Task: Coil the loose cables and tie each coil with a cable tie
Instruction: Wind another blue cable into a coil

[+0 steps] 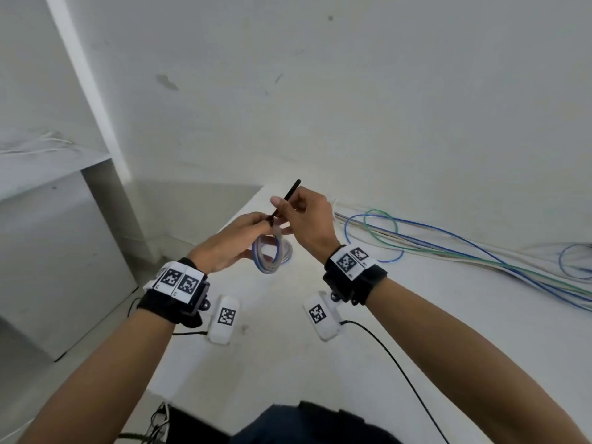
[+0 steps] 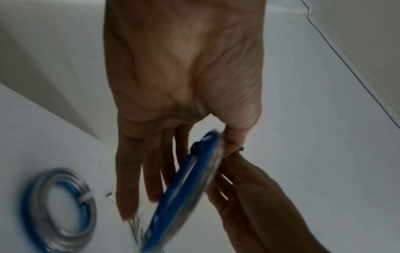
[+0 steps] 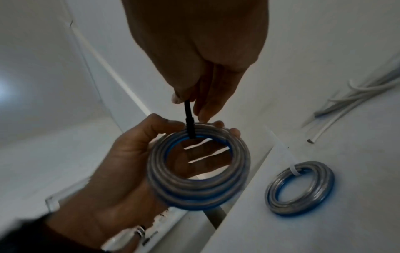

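Holding coil [image 3: 199, 171] in left hand [image 3: 129, 154] | right hand [image 3: 201, 71] pinching black tie [image 3: 189, 119] above

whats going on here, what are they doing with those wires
A person is bundling cables at a white table. The left hand holds a blue and grey coil up off the table, while the right hand pinches a black cable tie wrapped over the coil's top. A second coil, already bound with a white tie, lies on the table. Loose cables remain uncoiled to the right.

white table [image 1: 320, 363], tied coil [image 3: 299, 189], loose cables [image 1: 480, 251]
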Motion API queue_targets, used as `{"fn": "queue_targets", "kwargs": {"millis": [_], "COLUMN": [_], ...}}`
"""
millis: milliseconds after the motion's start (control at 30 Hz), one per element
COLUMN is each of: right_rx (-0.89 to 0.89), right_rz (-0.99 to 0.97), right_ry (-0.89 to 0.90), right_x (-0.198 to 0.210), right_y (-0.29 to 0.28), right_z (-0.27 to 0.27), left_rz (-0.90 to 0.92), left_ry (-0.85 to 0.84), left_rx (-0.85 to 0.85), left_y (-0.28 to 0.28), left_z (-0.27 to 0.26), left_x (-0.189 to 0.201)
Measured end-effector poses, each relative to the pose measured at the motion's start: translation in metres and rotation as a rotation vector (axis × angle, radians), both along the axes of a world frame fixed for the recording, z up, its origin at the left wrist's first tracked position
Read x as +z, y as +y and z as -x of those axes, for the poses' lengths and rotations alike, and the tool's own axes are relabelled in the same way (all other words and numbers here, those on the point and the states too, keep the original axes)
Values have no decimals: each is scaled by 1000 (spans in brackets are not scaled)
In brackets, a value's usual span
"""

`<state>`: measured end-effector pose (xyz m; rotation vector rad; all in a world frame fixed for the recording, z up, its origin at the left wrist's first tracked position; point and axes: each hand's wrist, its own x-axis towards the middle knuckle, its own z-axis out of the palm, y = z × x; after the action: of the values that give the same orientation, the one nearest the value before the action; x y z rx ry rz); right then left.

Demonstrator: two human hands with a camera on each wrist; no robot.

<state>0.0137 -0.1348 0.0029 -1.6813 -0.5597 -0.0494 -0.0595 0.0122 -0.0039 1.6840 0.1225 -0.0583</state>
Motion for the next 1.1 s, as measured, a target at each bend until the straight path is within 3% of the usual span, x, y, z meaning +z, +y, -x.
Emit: {"fn": "queue_targets", "kwargs": {"millis": [100, 200, 333, 433, 600, 733, 867, 1100], "right_rx": [-49, 3, 90, 194, 56, 32, 19, -42], "right_rz": [185, 192, 311, 414, 427, 527, 469, 566], "right_ry": [-168, -136, -58, 17, 49, 87, 201, 133], "right_x": [-7, -11, -12, -19, -36, -51, -65, -88], "right_y": [19, 32, 35, 28, 13, 8, 6, 0], "right_z": [5, 8, 0, -5, -30, -48, -51, -57], "left_rz": [-88, -163, -112, -55, 159, 139, -33, -571], "left_ry": [-47, -85, -124, -91, 36, 106, 104, 147], "left_rx": [38, 112, 262, 257, 248, 249, 464, 392], "left_y": [19, 36, 45, 43, 39, 40, 45, 33], "left_z": [27, 47, 43, 24, -5, -24, -43, -52], "left_x": [1, 1, -9, -20, -43, -61, -87, -93]}}
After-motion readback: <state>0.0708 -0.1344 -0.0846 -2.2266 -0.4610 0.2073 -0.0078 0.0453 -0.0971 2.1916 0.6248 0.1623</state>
